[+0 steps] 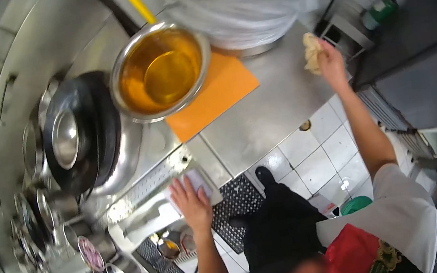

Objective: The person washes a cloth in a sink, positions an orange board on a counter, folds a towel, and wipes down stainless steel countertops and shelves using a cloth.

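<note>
My left hand (191, 206) lies with its fingers spread on a pale cloth (198, 181) at the edge of the steel counter. Over at the right end of the counter, my right hand (331, 61) grips a crumpled yellowish cloth (311, 54). Between and beyond the hands, a steel bowl of amber liquid (168, 77) rests partly on an orange board (217, 94). A large pot covered in clear plastic (243, 4) stands behind the board.
Black woks (88, 128) with a small metal bowl (66, 139) are stacked at the left. Steel containers of ingredients (91, 254) stand at the lower left. Below are a black perforated mat (236, 205) and white floor tiles (307, 171). A dark cabinet (422, 87) is at the right.
</note>
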A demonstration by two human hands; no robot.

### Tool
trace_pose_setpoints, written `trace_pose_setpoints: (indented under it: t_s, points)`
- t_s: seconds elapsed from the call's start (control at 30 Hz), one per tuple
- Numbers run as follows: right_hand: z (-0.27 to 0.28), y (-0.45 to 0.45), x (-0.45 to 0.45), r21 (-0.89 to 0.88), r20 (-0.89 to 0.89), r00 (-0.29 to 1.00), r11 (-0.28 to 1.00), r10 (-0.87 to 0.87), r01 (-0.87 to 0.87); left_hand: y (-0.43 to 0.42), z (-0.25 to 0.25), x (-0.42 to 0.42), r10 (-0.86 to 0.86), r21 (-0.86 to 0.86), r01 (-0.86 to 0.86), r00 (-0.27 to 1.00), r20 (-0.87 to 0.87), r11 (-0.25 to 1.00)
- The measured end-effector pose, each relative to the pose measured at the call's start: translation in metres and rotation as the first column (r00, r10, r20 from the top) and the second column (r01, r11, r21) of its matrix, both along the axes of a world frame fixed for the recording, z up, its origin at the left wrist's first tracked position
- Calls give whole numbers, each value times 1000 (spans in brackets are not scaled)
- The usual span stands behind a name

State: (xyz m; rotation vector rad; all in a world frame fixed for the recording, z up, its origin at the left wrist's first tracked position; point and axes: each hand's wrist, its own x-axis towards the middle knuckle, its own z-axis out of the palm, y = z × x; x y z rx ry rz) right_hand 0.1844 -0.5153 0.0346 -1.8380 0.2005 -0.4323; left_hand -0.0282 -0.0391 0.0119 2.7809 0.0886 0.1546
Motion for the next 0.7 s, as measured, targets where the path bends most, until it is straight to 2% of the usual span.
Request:
trace_pose_setpoints:
  t_s: [0.03,0.1,0.13,0.17,0.23,0.37,0.5,0.6,0.67,0.7]
  points:
    - [-23,35,-5,48,127,991,998,32,-38,-2,-4,0,19,30,-18,1000,-14,999]
    - [-29,112,-3,-302,191,971,950,146,-83,-1,-11,-1,26,71,-23,999,-43,997]
    - [-30,152,-1,-232,200,957,959,210,-162,-1,-10,-1,28,60,-26,999,-45,998]
    - [-38,184,0,-360,127,952,907,279,-218,-1,-9,0,33,50,-30,998,-50,998]
    - [-49,253,-20,-710,-62,959,663,278,-238,-2,-10,-2,41,39,-39,998,-55,998]
    - [-39,356,-29,-617,-16,854,667,519,-417,-2,-12,-1,54,52,-50,997,-63,997]
    - [-44,362,-32,-679,12,742,550,670,-486,-4,-13,-1,61,52,-59,997,-36,997]
    - [-61,346,-104,-610,-27,781,608,624,-508,-5,-14,0,62,41,-62,998,5,997]
    - [-53,330,-152,-553,-76,828,668,555,-498,-4,-15,-2,71,36,-71,998,0,997]
    - [-48,317,-163,-574,-96,787,612,610,-544,-3,-15,-2,67,43,-67,998,2,997]
